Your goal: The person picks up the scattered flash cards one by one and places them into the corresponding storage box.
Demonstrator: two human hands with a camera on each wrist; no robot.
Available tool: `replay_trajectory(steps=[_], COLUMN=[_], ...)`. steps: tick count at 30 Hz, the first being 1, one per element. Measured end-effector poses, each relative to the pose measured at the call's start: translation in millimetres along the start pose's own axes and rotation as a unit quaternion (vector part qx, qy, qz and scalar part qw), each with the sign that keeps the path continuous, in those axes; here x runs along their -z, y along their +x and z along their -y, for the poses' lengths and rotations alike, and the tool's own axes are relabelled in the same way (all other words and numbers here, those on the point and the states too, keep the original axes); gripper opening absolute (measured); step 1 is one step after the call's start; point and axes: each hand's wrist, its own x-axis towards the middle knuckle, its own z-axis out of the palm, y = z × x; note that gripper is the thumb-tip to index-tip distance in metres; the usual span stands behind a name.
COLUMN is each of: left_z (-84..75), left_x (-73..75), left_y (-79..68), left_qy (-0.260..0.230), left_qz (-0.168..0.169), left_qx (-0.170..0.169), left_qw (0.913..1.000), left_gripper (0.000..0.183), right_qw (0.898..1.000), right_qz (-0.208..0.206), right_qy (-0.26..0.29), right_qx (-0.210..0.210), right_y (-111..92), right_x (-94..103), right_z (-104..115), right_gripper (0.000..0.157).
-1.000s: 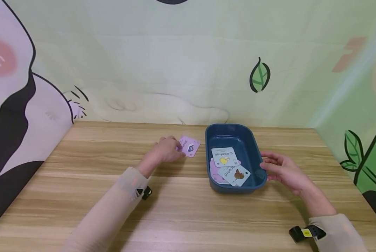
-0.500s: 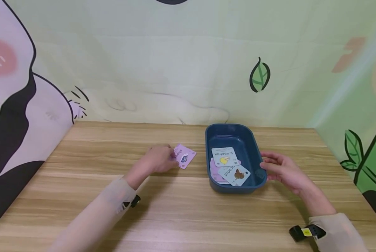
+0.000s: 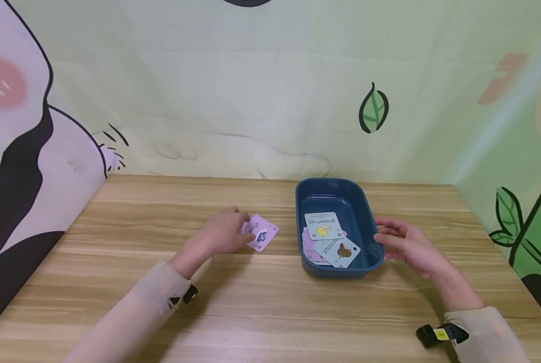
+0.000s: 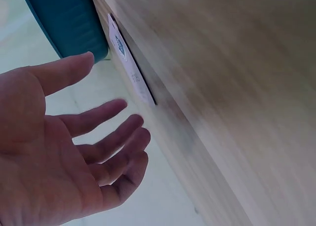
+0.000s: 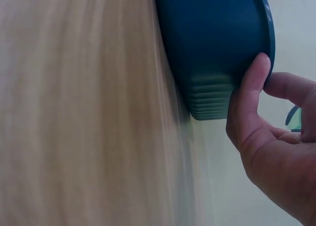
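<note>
A purple picture card (image 3: 266,239) printed with "shoe" lies flat on the wooden table, left of a dark blue plastic bin (image 3: 370,217). My left hand (image 3: 220,232) is over the card's left edge in the head view. In the left wrist view, that hand's fingers (image 4: 94,122) are loosely bent and apart from the card, with nothing between them. My right hand (image 3: 411,249) holds the bin's right rim, the thumb (image 5: 254,80) against the outer wall and a finger at the lip. Inside the bin rest a grapefruit card (image 3: 316,222), a coconut card (image 3: 349,254) and a purple card (image 3: 308,247) partly covered by them.
Behind the table (image 3: 270,312) stands a pale green wall (image 3: 207,91) with cartoon leaves and a panda-like figure. Each wrist wears a black strapped device, such as the right wrist device (image 3: 438,335).
The shoe card and my left hand have shifted left and nearer the table's front. My right hand and the bin have stayed in place.
</note>
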Motion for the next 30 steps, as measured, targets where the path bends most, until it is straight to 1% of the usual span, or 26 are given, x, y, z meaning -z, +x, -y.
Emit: replay_trajectory(steps=[2, 4, 10, 15, 21, 24, 30], left_z=[0.2, 0.6, 5.1, 8.3, 7.0, 4.9, 3.6], left_x=[-0.3, -0.8, -2.9, -4.4, -4.4, -3.1, -1.1], left_y=[5.2, 11.0, 27.6, 36.5, 40.7, 40.9, 39.0], left_qy=[-0.014, -0.028, -0.053, -0.073, -0.065, -0.071, -0.099], left_qz=[-0.003, 0.001, 0.024, 0.038, 0.042, 0.043, 0.051], left_qx=[0.005, 0.011, 0.02, 0.024, 0.021, 0.03, 0.051], left_qw=[0.9999, 0.9995, 0.9981, 0.9963, 0.9967, 0.9961, 0.9925], left_gripper=[0.056, 0.059, 0.059, 0.058, 0.051, 0.049, 0.046], right_qw=[1.0, 1.0, 1.0, 1.0, 1.0, 1.0, 1.0], right_qz=[-0.001, 0.0, 0.001, -0.001, -0.001, -0.001, 0.0], right_qy=[-0.001, -0.001, 0.003, 0.003, 0.001, 0.001, 0.009], right_qx=[0.0, 0.001, 0.008, 0.004, 0.002, 0.003, 0.004], right_y=[0, 0, 1, 1, 2, 2, 1], right_x=[0.1, -0.1, -0.9, -0.4, 0.2, 0.1, -0.1], right_z=[0, 0, -1, -2, -2, -2, -1], right_gripper=[0.059, 0.059, 0.058, 0.058, 0.059, 0.059, 0.058])
